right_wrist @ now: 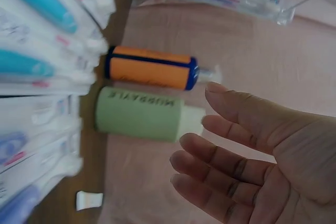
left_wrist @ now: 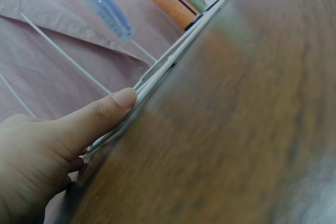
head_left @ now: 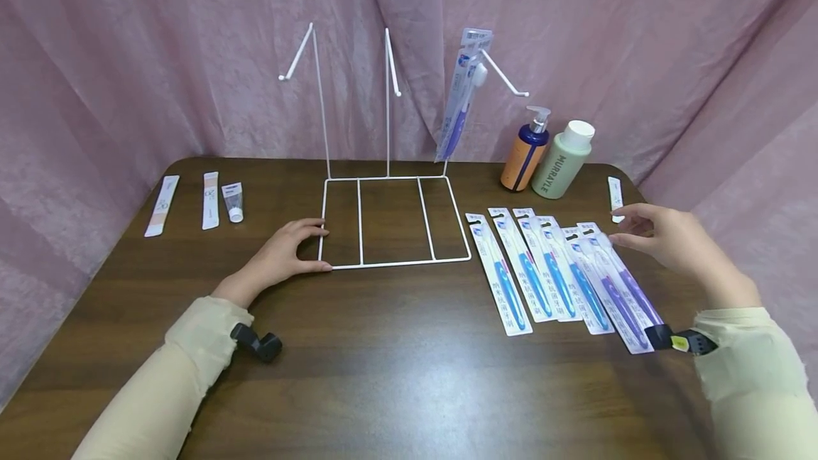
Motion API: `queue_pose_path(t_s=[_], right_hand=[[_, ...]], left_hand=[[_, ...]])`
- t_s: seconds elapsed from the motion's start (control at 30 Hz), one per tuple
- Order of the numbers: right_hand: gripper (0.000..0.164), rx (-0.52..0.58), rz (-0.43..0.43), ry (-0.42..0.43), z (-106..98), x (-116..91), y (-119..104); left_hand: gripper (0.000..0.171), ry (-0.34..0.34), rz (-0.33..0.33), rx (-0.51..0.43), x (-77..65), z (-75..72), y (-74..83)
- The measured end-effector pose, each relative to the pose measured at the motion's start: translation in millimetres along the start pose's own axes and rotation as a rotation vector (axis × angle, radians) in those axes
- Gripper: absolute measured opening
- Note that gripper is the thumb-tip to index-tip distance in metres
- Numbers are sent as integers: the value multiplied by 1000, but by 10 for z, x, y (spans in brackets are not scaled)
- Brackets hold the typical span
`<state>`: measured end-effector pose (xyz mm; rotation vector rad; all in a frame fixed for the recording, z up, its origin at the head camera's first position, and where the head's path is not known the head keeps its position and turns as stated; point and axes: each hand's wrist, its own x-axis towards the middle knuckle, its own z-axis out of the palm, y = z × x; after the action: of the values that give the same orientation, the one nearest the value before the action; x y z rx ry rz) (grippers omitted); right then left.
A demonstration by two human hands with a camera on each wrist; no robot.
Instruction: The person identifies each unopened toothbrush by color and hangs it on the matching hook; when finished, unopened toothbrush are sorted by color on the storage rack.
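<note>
A white wire display rack (head_left: 396, 263) with three raised hooks stands on the table. My left hand (head_left: 287, 250) holds its front left corner, thumb (left_wrist: 118, 103) on the front wire and fingers at the side wire. Packaged toothbrushes with purple handles (head_left: 456, 108) hang from the right hook. My right hand (head_left: 671, 236) is empty, fingers slightly bent, above the far ends of several packaged toothbrushes (head_left: 498, 272). These lie fanned out on the table, blue handles on the left and purple on the right. In the right wrist view, the thumb and fingers stand apart.
An orange and navy pump bottle (head_left: 525, 155) and a green bottle with a white cap (head_left: 562, 162) stand at the back right. Beyond my right fingers lies a small white tube (head_left: 615, 197). Two slim sachets (head_left: 162, 206) and a small tube (head_left: 233, 201) lie at left. A pink curtain (head_left: 192, 55) hangs behind.
</note>
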<state>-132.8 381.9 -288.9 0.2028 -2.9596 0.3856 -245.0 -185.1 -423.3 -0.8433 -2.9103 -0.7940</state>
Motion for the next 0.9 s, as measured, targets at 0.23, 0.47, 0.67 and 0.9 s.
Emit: queue_pose_path(t_s=[0.23,0.47,0.67,0.9], right_hand=[[48,50,67,-36,207,-147,227],[52,47,121,-133,378,-213,406],[53,34,156,-180,475,-255,549],[57,31,198,-249,576,-266,649]], left_hand=[[73,-7,-6,-5,-4,-6,9],[73,-12,-12,-7,-14,-12,14],[72,-13,-6,-8,-4,-19,29],[72,-10,-11,-7,-3,-17,18]])
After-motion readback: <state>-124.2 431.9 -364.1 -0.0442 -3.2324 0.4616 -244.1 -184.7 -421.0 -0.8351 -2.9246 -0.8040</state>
